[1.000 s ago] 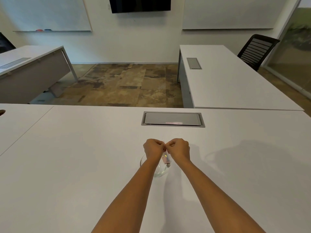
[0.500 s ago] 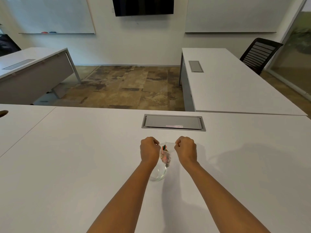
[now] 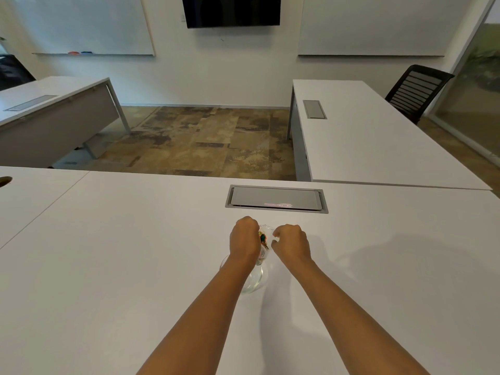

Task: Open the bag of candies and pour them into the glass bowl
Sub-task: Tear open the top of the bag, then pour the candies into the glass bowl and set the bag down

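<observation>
While we hold the bag of candies (image 3: 263,240) up over the glass bowl (image 3: 255,280), we are still on the opening step. Our left hand (image 3: 244,239) is curled in a fist, pinching one side of the bag's top. Our right hand (image 3: 291,242) is curled too, just beside the other side. Its fingertips (image 3: 275,234) look a tiny bit apart from the clear plastic, so we cannot tell if it really has hold of the bag. The bag is small and see-through, with bright candies bunched inside. It hangs between our two hands.

The bowl sits on the white counter (image 3: 135,266), right under our left wrist. Our arm hides part of it. We see no candies in it, so we think nothing is poured yet.

We cannot tell if the top is fully open; it is too small to see. Next, we think we need a good wide mouth on the bag. Then we tip it so the mouth points down into the bowl. We should go slowly, because the bowl is little and candies could bounce out onto the counter.
</observation>
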The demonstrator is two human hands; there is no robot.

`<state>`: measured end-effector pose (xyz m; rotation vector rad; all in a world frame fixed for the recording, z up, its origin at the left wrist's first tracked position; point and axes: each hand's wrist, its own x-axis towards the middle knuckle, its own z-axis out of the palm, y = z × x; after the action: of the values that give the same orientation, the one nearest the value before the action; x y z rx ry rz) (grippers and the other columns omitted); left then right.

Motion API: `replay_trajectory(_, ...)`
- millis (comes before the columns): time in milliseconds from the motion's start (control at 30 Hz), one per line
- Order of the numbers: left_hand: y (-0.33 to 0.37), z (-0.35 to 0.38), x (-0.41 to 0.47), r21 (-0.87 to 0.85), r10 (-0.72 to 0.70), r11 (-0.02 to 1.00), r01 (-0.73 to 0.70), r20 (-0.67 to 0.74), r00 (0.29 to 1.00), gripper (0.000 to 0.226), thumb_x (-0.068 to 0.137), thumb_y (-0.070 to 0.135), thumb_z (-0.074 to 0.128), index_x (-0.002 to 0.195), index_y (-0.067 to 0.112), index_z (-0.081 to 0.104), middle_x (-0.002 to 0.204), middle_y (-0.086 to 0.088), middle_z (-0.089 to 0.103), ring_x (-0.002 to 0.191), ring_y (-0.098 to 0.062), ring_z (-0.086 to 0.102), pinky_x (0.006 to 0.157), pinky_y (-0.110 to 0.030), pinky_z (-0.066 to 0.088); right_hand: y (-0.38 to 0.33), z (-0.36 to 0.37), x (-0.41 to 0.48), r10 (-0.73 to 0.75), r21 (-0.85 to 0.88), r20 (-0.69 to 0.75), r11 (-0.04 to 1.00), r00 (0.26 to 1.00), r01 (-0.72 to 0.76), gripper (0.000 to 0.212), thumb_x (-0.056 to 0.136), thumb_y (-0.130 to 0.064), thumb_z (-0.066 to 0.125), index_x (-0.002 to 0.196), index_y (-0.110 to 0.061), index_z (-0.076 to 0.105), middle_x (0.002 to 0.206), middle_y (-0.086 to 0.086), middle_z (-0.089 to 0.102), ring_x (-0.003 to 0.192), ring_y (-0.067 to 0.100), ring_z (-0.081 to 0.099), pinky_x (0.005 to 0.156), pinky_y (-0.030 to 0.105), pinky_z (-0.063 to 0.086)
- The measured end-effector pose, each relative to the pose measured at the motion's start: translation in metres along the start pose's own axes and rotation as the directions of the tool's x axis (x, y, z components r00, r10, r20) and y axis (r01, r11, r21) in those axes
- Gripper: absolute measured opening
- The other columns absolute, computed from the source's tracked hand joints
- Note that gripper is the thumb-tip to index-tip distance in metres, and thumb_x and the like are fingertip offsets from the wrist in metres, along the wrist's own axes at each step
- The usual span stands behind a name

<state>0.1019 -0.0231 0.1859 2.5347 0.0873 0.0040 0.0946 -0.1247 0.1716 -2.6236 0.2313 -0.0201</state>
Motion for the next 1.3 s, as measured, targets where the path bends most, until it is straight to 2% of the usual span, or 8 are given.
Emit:
replay_trajectory(200, 0.005, 0.004, -0.002, -0.036, -0.011, 0.999, 0.009, -0.041, 0.999, 0.030, 0.086, 0.014, 0.062, 0.114, 0.002, 0.063, 0.121, -0.016, 0.064, 0.105, -0.026, 0.063, 0.093, -0.028, 0.049, 0.000, 0.001, -0.002, 0.027, 0.098, -0.013, 0.995, 1.000, -0.026, 0.032, 0.084, -0.010, 0.066, 0.116, -0.007, 0.063, 0.120, 0.012, 0.066, 0.104, 0.026, 0.065, 0.089, 0.030, 0.052)
replay_trajectory(400, 0.010, 0.001, -0.001, -0.065, 0.030, 0.997, -0.036, -0.081, 0.996, 0.032, 0.086, 0.010, 0.062, 0.118, 0.007, 0.064, 0.125, -0.013, 0.064, 0.109, -0.026, 0.063, 0.097, -0.030, 0.048, 0.015, 0.006, -0.002, 0.070, 0.422, -0.112, 0.906, 0.991, -0.016, 0.019, 0.090, -0.013, 0.056, 0.109, -0.009, 0.056, 0.113, 0.012, 0.065, 0.095, 0.023, 0.063, 0.075, 0.020, 0.048)
replay_trajectory(567, 0.009, -0.008, 0.002, -0.172, 0.008, 0.985, -0.035, -0.158, 0.987, 0.026, 0.089, 0.002, 0.054, 0.108, 0.007, 0.071, 0.119, -0.013, 0.069, 0.104, -0.026, 0.066, 0.093, -0.032, 0.051, 0.037, 0.012, 0.011, 0.161, 0.794, -0.017, 0.602, 0.987, -0.085, 0.024, 0.096, -0.017, 0.046, 0.120, -0.016, 0.048, 0.125, 0.011, 0.060, 0.112, 0.026, 0.059, 0.090, 0.027, 0.046)
replay_trajectory(633, 0.008, -0.013, 0.003, -0.215, 0.016, 0.975, -0.054, -0.174, 0.985, 0.028, 0.089, -0.002, 0.051, 0.103, 0.007, 0.073, 0.114, -0.013, 0.071, 0.101, -0.024, 0.067, 0.091, -0.030, 0.052, 0.045, 0.017, 0.018, 0.182, 0.831, 0.128, 0.517, 0.975, -0.206, 0.029, 0.095, -0.019, 0.048, 0.124, -0.017, 0.047, 0.131, 0.011, 0.055, 0.119, 0.027, 0.054, 0.099, 0.032, 0.043)
replay_trajectory(767, 0.010, -0.023, 0.005, -0.354, 0.033, 0.931, -0.090, -0.164, 0.986, 0.027, 0.087, -0.006, 0.052, 0.098, 0.005, 0.075, 0.109, -0.015, 0.073, 0.098, -0.024, 0.068, 0.089, -0.028, 0.053, 0.054, 0.031, 0.024, 0.125, 0.876, 0.462, 0.095, 0.878, -0.474, 0.044, 0.095, -0.028, 0.048, 0.134, -0.010, 0.041, 0.136, 0.014, 0.050, 0.124, 0.029, 0.049, 0.107, 0.038, 0.038)
replay_trajectory(900, 0.011, -0.029, 0.009, -0.458, 0.008, 0.886, -0.074, -0.144, 0.989, 0.023, 0.085, -0.003, 0.057, 0.097, 0.005, 0.075, 0.107, -0.015, 0.073, 0.095, -0.024, 0.069, 0.087, -0.029, 0.055, 0.052, 0.042, 0.023, 0.040, 0.845, 0.531, -0.102, 0.847, -0.525, 0.046, 0.096, -0.039, 0.042, 0.132, -0.010, 0.045, 0.128, 0.014, 0.056, 0.115, 0.028, 0.056, 0.099, 0.037, 0.045)
replay_trajectory(1033, 0.001, -0.027, 0.014, -0.509, -0.055, 0.861, -0.007, -0.107, 0.993, 0.020, 0.087, 0.001, 0.058, 0.099, 0.005, 0.074, 0.111, -0.014, 0.072, 0.095, -0.025, 0.069, 0.079, -0.022, 0.052, 0.046, 0.041, 0.020, 0.034, 0.843, 0.537, -0.063, 0.843, -0.534, 0.031, 0.093, -0.035, 0.050, 0.114, -0.014, 0.057, 0.105, 0.010, 0.063, 0.095, 0.025, 0.063, 0.075, 0.035, 0.054)
replay_trajectory(1300, -0.037, -0.009, 0.010, -0.630, -0.210, 0.753, 0.191, 0.045, 0.977, 0.020, 0.090, 0.011, 0.053, 0.100, 0.010, 0.071, 0.112, -0.013, 0.070, 0.097, -0.024, 0.066, 0.094, -0.042, 0.055, 0.058, 0.047, 0.020, 0.149, 0.854, 0.475, 0.159, 0.868, -0.495, 0.015, 0.093, -0.026, 0.053, 0.106, -0.020, 0.058, 0.111, 0.008, 0.060, 0.102, 0.027, 0.059, 0.072, 0.034, 0.054)
